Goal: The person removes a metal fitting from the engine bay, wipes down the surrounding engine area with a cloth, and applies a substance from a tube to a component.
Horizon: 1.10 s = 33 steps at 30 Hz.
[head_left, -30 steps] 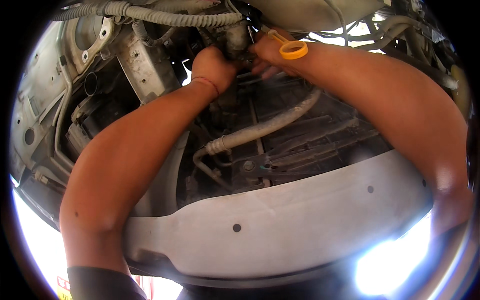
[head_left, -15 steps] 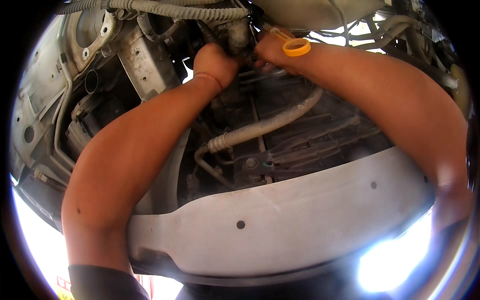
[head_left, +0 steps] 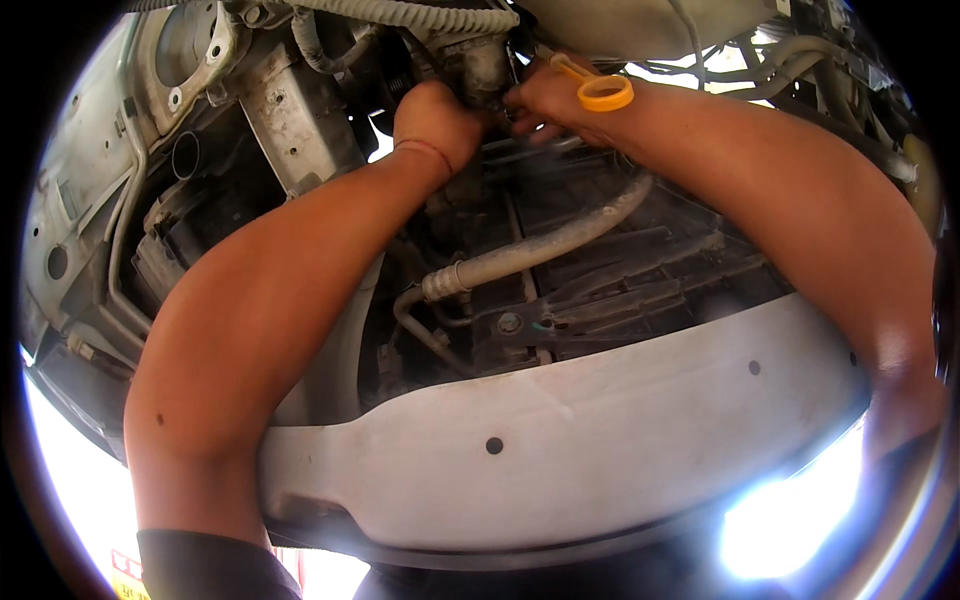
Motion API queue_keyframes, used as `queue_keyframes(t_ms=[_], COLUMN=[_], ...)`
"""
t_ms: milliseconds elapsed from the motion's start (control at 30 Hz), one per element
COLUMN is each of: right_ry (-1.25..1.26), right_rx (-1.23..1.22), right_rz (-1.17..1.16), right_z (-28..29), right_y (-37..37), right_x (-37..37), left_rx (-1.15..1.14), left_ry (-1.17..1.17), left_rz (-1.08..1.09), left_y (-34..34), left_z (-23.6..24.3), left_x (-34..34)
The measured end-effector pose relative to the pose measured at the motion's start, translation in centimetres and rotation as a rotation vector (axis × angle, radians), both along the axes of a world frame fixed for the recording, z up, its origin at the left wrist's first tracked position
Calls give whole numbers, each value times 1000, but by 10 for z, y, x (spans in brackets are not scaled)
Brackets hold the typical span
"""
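Beyond the upper edge of the curved white panel (head_left: 610, 430), the grey cylindrical metal housing (head_left: 487, 70), probably stiff, best held round its barrel, adjoins left hand (head_left: 437, 125) and right hand (head_left: 550, 100), whose grips I cannot tell.

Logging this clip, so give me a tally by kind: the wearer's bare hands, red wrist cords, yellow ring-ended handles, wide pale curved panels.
Left hand and right hand: 2
Red wrist cord: 1
Yellow ring-ended handle: 1
Wide pale curved panel: 1
Total: 5
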State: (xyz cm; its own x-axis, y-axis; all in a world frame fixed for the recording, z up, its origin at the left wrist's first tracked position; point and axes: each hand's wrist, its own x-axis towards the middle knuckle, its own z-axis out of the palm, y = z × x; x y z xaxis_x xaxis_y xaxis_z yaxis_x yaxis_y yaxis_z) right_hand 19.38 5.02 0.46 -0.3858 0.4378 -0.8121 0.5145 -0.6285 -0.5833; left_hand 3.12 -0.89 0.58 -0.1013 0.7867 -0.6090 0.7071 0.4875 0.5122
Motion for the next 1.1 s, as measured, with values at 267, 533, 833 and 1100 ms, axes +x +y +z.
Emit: queue_keyframes(t_ms=[267, 533, 833, 1100], right_ry=[-54, -117, -89, -28], right_rx=[-17, 55, 57, 88], right_rz=[-109, -50, -66, -152], right_z=[5, -11, -18, -30], right_y=[-1, 0, -2, -8], right_x=[-6, -5, -1, 6], left_rx=[76, 28, -1, 41], left_ry=[-30, -4, 34, -10], left_rz=[24, 7, -22, -26], left_y=[-3, 1, 2, 0], left_z=[-9, 1, -7, -10], left_x=[-1, 1, 0, -1])
